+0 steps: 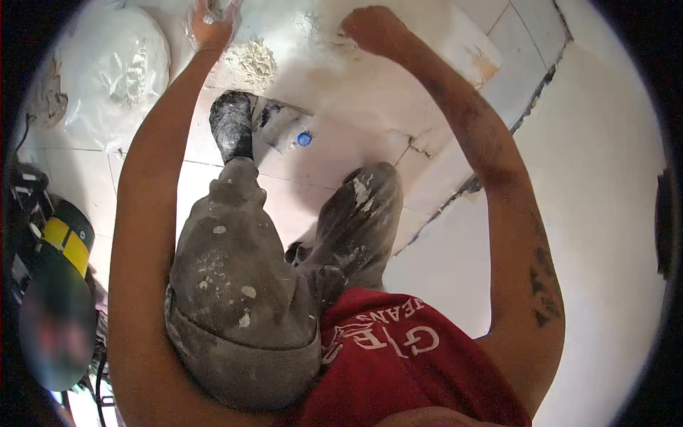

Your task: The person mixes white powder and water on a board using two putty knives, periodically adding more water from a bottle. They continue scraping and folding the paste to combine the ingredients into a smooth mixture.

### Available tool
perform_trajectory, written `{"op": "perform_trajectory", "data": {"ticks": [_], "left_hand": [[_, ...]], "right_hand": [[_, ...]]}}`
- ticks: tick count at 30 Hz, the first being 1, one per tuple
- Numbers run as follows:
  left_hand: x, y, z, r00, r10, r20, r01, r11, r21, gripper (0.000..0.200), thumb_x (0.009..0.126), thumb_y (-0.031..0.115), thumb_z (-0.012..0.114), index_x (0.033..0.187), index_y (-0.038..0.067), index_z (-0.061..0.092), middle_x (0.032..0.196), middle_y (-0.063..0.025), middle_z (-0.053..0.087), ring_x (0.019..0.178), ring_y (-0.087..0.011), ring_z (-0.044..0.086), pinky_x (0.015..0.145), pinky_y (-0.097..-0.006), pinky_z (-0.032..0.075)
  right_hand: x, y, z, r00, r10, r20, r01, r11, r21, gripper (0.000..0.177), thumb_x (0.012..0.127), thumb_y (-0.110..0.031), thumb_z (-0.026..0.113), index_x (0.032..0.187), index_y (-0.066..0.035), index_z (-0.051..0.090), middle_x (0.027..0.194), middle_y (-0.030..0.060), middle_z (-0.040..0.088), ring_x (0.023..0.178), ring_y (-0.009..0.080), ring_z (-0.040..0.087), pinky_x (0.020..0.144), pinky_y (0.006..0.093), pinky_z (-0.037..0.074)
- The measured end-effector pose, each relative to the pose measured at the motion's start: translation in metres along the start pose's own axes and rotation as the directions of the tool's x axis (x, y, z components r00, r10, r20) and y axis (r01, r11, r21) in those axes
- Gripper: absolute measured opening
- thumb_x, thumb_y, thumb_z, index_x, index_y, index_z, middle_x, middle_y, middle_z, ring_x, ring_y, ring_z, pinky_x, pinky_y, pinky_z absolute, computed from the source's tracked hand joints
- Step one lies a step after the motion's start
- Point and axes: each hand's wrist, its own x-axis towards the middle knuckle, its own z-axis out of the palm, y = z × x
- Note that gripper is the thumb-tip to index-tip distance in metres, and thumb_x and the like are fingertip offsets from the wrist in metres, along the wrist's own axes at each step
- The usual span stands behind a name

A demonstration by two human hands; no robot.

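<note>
At the top edge my left hand (211,28) is closed around crumpled clear plastic (229,13), and the frame cuts off part of it. Below that hand lies a heap of crumbly beige powder (250,64) on the floor. My right hand (373,30) is at the top centre, its fingers curled down close to the pale surface; whatever it may hold is hidden. A smaller patch of white powder (306,25) lies between the two hands. Left of my left hand is a large clear plastic bag (128,67) with whitish material in it.
A blue bottle cap (304,139) sits on the tiled floor (284,173) near my dusty shoe (232,124). A rough, broken gap (530,99) runs along the wall's base at right. Dark gear with a yellow band (66,245) stands at left.
</note>
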Motion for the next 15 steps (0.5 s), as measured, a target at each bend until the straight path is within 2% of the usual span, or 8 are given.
{"op": "perform_trajectory", "data": {"ticks": [1,2,5,6,8,11,12,15], "left_hand": [[-0.002,0.004,0.002,0.998,0.054,0.018,-0.057,0.965,0.257,0.055,0.075,0.015,0.068,0.119,-0.003,0.041,0.108,-0.0131,0.052,0.097,-0.0222,0.049,0.079,-0.0312,0.046],[-0.007,0.007,0.004,0.993,0.107,0.043,-0.115,0.863,0.492,0.057,0.075,0.015,0.068,0.121,-0.003,0.039,0.111,-0.0142,0.051,0.098,-0.0228,0.049,0.080,-0.0316,0.046],[-0.007,0.045,0.016,0.955,0.275,0.112,-0.258,0.583,0.770,0.041,0.071,0.020,0.070,0.106,0.008,0.054,0.094,-0.0116,0.059,0.088,-0.0319,0.055,0.074,-0.0385,0.044],[-0.005,0.048,0.012,0.961,0.226,0.156,-0.252,0.500,0.828,0.043,0.071,0.022,0.071,0.107,0.008,0.053,0.097,-0.0128,0.059,0.091,-0.0319,0.055,0.076,-0.0377,0.044],[0.000,0.049,-0.005,0.970,0.118,0.211,-0.238,0.317,0.918,0.048,0.072,0.027,0.071,0.111,0.007,0.052,0.102,-0.0152,0.059,0.096,-0.0321,0.056,0.080,-0.0362,0.045],[-0.019,0.095,0.010,0.974,0.000,0.225,-0.184,0.572,0.799,0.055,0.071,0.032,0.072,0.115,0.006,0.050,0.108,-0.0183,0.057,0.102,-0.0310,0.054,0.087,-0.0359,0.043],[-0.017,0.090,0.007,0.973,0.013,0.231,-0.198,0.561,0.804,0.059,0.073,0.034,0.070,0.119,0.005,0.046,0.109,-0.0181,0.057,0.102,-0.0319,0.055,0.087,-0.0362,0.043],[-0.024,0.078,0.001,0.967,0.052,0.251,-0.241,0.516,0.822,0.066,0.077,0.039,0.066,0.126,0.005,0.039,0.110,-0.0168,0.058,0.100,-0.0335,0.056,0.088,-0.0372,0.043]], "right_hand": [[0.001,0.002,-0.001,0.999,0.038,-0.001,-0.038,0.999,0.033,0.008,0.071,-0.012,0.057,0.072,-0.007,0.063,0.075,0.0125,0.063,0.072,0.0291,0.063,0.061,0.0394,0.050],[0.004,0.006,-0.003,0.997,0.072,0.002,-0.072,0.995,0.064,0.010,0.072,-0.016,0.057,0.071,-0.007,0.063,0.075,0.0116,0.063,0.074,0.0286,0.062,0.063,0.0395,0.049],[0.006,0.037,-0.001,0.990,0.129,-0.052,-0.116,0.974,0.195,0.012,0.075,-0.020,0.058,0.077,-0.010,0.065,0.081,0.0104,0.063,0.081,0.0290,0.059,0.068,0.0407,0.048],[0.006,0.048,-0.002,0.988,0.135,-0.078,-0.113,0.964,0.242,0.013,0.075,-0.020,0.057,0.080,-0.012,0.066,0.084,0.0103,0.063,0.084,0.0294,0.059,0.070,0.0412,0.048],[0.012,0.064,-0.011,0.969,0.246,-0.020,-0.241,0.960,0.146,0.015,0.075,-0.021,0.057,0.083,-0.013,0.067,0.088,0.0097,0.063,0.086,0.0294,0.058,0.072,0.0419,0.047],[0.033,0.090,-0.013,0.945,0.326,-0.040,-0.319,0.940,0.119,0.017,0.075,-0.022,0.057,0.084,-0.011,0.067,0.089,0.0110,0.063,0.087,0.0300,0.058,0.073,0.0426,0.047],[0.040,0.096,-0.011,0.939,0.340,-0.049,-0.331,0.933,0.141,0.018,0.075,-0.023,0.057,0.083,-0.009,0.066,0.089,0.0118,0.063,0.088,0.0303,0.058,0.074,0.0427,0.047],[0.060,0.093,-0.008,0.884,0.462,0.074,-0.467,0.880,0.090,0.021,0.076,-0.024,0.056,0.083,-0.006,0.065,0.089,0.0147,0.062,0.090,0.0309,0.057,0.075,0.0430,0.047]]}}
